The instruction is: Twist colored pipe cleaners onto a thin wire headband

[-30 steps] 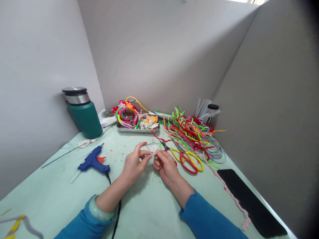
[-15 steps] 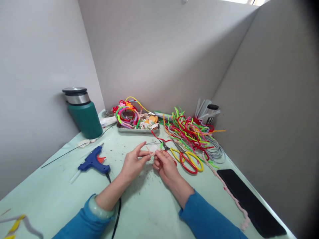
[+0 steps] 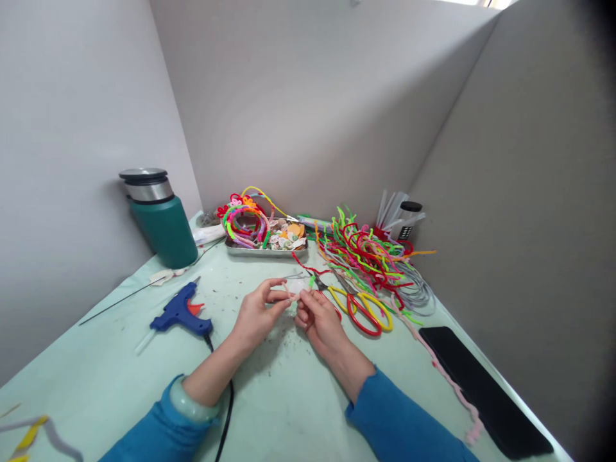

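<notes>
Near the middle of the table, my left hand (image 3: 257,311) and my right hand (image 3: 317,317) meet fingertip to fingertip. Both pinch a thin pale pink pipe cleaner (image 3: 291,295), which is small and partly covered by my fingers. A short bright green fuzzy piece (image 3: 312,282) shows just above my right fingertips; whether it joins the pink one I cannot tell. Right of my right hand lie red-handled scissors (image 3: 363,314) and yellow-handled scissors (image 3: 385,311), with a red pipe cleaner (image 3: 310,266) behind.
A blue glue gun (image 3: 180,311) lies left, its black cord passing under my left forearm. Behind it stands a green bottle (image 3: 166,231). A metal tray (image 3: 264,252) holds craft pieces. Pipe cleaners (image 3: 370,256) are heaped back right. A black phone-like slab (image 3: 481,391) lies right.
My left index finger has bent down toward the pink pipe cleaner from a more raised position. My right hand stays almost still.
</notes>
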{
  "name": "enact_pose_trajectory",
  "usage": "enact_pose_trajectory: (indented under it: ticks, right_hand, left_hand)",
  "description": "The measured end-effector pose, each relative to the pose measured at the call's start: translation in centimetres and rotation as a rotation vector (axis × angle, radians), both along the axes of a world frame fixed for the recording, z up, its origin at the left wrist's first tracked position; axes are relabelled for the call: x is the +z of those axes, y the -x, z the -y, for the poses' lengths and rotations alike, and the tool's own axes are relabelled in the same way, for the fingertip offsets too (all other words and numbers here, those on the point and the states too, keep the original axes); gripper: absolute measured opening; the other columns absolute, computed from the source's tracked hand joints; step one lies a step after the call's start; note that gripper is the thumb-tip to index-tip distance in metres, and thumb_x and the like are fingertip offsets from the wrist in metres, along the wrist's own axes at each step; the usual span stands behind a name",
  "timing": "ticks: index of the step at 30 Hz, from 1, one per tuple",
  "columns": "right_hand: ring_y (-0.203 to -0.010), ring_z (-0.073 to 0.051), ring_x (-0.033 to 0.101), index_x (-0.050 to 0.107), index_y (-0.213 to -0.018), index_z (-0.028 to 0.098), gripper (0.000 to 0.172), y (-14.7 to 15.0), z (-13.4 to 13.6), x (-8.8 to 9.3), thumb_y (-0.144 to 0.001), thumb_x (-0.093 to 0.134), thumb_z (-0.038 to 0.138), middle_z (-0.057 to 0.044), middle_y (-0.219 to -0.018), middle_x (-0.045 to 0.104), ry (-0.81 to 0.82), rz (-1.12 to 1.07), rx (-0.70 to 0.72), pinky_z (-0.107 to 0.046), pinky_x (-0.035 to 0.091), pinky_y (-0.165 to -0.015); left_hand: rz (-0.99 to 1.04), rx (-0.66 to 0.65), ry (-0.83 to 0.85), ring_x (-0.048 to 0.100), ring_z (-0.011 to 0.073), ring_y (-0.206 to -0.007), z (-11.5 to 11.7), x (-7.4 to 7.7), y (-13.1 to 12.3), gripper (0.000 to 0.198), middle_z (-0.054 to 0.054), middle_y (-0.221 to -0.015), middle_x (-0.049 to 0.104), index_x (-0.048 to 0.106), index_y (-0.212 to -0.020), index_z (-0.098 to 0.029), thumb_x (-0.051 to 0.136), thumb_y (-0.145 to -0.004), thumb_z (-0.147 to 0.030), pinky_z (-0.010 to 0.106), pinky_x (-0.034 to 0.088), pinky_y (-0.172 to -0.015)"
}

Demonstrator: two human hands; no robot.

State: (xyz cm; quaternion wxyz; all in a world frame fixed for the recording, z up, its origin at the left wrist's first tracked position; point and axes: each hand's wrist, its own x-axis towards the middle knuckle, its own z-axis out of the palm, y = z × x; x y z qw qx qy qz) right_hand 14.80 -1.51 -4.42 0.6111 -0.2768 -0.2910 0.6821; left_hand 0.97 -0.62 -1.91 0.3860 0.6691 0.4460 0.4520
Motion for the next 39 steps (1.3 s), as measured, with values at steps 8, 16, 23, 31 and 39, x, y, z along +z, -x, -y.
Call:
enact_pose_trajectory:
  ticks: [8,16,23,31,39]
  right_hand:
    - [-0.042,-0.004,0.036,0.053,-0.069,0.017,0.021,0.1,0.0,0.1,-0.07,0.068,0.032,0.006,-0.057,0.048,0.007,0.01,-0.017,-0.017,0.028,-0.039]
    - [-0.041,-0.004,0.036,0.053,-0.069,0.017,0.021,0.1,0.0,0.1,-0.069,0.07,0.03,0.006,-0.054,0.047,0.026,-0.009,-0.022,-0.016,0.028,-0.039]
    - [-0.042,-0.003,0.037,0.054,-0.071,0.016,0.019,-0.1,-0.1,0.0,-0.071,0.068,0.028,0.006,-0.056,0.048,0.013,-0.042,-0.02,-0.016,0.028,-0.038]
    - [-0.042,-0.003,0.036,0.055,-0.071,0.016,0.018,0.0,0.0,0.1,-0.073,0.067,0.028,0.005,-0.056,0.048,0.002,-0.036,-0.006,-0.016,0.027,-0.039]
    - [-0.042,-0.004,0.037,0.054,-0.07,0.016,0.019,-0.1,-0.1,0.0,-0.072,0.067,0.03,0.005,-0.058,0.049,0.008,-0.03,-0.003,-0.017,0.028,-0.039]
  left_hand:
    - [-0.004,-0.002,-0.03,0.065,0.0167,-0.085,0.1,0.2,0.0,0.034,0.003,-0.086,0.071,0.05,-0.109,-0.018,0.056,-0.076,-0.023,0.028,0.046,-0.081]
    - [-0.09,0.094,-0.038,0.065,0.0185,-0.085,-0.3,-0.5,0.2,0.046,0.004,-0.085,0.072,0.049,-0.117,-0.017,0.059,-0.074,-0.03,0.032,0.045,-0.085]
    - [-0.146,0.032,-0.066,0.064,0.02,-0.085,-0.3,-0.5,0.1,0.026,0.006,-0.091,0.07,0.067,-0.09,-0.016,0.058,-0.075,-0.035,0.029,0.048,-0.079]
    - [-0.136,-0.003,-0.117,0.062,0.0143,-0.076,0.0,-0.1,0.1,0.018,0.002,-0.08,0.069,0.067,-0.079,-0.016,0.054,-0.078,-0.027,0.021,0.047,-0.07]
    - [-0.111,0.046,-0.14,0.065,0.0153,-0.072,0.0,-0.3,0.1,0.015,0.003,-0.08,0.072,0.07,-0.08,-0.017,0.057,-0.074,-0.023,0.022,0.05,-0.068]
